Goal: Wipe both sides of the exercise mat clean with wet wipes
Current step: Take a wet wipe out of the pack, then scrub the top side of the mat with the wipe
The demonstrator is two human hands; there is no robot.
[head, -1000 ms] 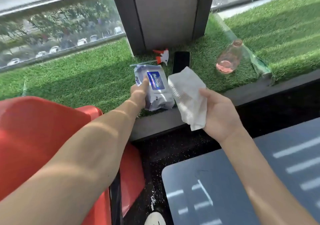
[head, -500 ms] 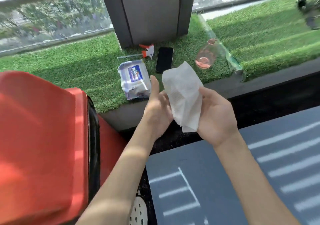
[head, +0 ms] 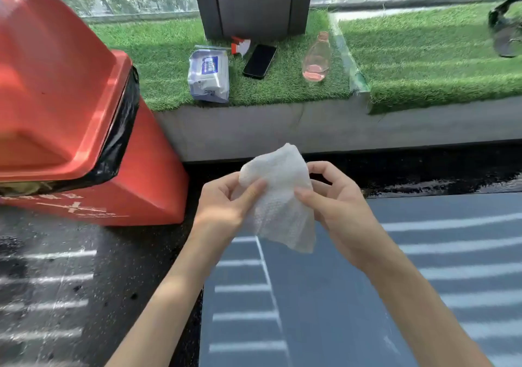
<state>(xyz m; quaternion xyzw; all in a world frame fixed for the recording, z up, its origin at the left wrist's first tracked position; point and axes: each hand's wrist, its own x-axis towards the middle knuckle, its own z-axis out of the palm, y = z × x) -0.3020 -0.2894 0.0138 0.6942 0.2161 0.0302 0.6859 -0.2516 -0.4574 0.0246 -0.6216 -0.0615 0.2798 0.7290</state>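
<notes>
Head view: left hand (head: 226, 202) and right hand (head: 336, 202) each pinch an edge of one white wet wipe (head: 279, 205), held above the far left corner of the grey-blue exercise mat (head: 367, 296), which lies on the dark floor, near right. Hands and wipe hide that corner. Red bin (head: 56, 84) with black liner stands left. On the far turf ledge (head: 423, 64): wipes pack (head: 209, 75), phone (head: 260, 61), spray head (head: 240, 46), and clear bottle (head: 316, 58).
</notes>
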